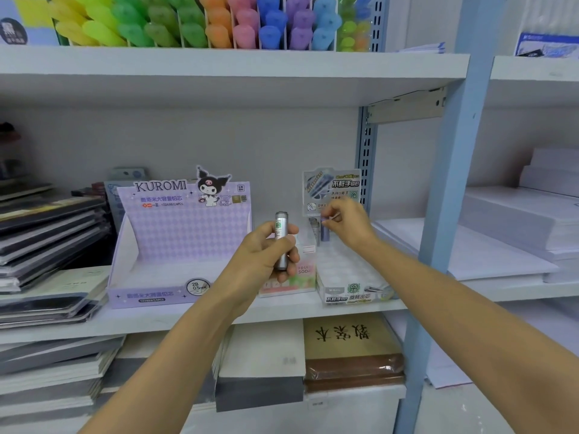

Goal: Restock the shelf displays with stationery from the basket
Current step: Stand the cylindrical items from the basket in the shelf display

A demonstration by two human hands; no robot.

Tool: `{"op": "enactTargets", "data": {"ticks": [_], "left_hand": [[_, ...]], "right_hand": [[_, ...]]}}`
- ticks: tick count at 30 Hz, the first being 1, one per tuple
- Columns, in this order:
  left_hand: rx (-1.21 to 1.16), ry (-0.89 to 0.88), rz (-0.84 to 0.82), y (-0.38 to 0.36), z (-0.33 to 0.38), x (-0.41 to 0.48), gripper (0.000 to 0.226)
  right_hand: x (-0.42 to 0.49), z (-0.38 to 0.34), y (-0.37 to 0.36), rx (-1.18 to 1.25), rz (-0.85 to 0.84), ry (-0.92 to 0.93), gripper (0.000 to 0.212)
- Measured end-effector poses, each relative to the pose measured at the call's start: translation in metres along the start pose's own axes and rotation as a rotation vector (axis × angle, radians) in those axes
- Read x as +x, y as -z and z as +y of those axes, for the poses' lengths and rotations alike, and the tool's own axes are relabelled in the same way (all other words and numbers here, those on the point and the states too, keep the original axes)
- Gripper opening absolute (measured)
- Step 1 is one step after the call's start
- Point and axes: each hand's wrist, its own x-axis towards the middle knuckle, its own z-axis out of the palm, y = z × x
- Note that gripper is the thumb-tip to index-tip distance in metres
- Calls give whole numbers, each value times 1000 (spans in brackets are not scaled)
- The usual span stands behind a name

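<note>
Tube (281, 239) upright, in left grip (263, 258)

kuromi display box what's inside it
Only the bare white floor of the Kuromi display box shows, no stock. Its right front corner is covered by the left hand gripping a silver tube.

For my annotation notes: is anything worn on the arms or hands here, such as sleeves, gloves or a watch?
Nothing worn shows. The left forearm and right forearm are bare to the frame edge, without sleeves. The left hand and right hand show no glove, ring or watch.
</note>
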Motion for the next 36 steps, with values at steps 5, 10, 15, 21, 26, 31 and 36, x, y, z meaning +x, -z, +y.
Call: {"op": "enactTargets", "data": {"ticks": [5,10,15,21,26,31,36], "left_hand": [[8,-4,-18,0,1,-2,16],[49,-28,-17,-5,3,-5,16],[28,2,-22,-20,7,-7,25],[-3,-15,18,-35,11,-13,31],[-7,-28,91,-42,15,-13,25],[510,-305,348,-47,-5,-29,12],[1102,-582,130,-43,-45,-47,32]], "right_hand": [[-3,0,7,-111,-4,9,15],[-23,-37,39,483,29,83,14],[-52,-63,61,701,-430,167,26],[-63,-66,69,811,-409,152,24],[-69,-62,75,854,-419,156,24],[-62,-55,83,848,-72,52,15],[-56,-38,69,548,46,-46,15]]}}
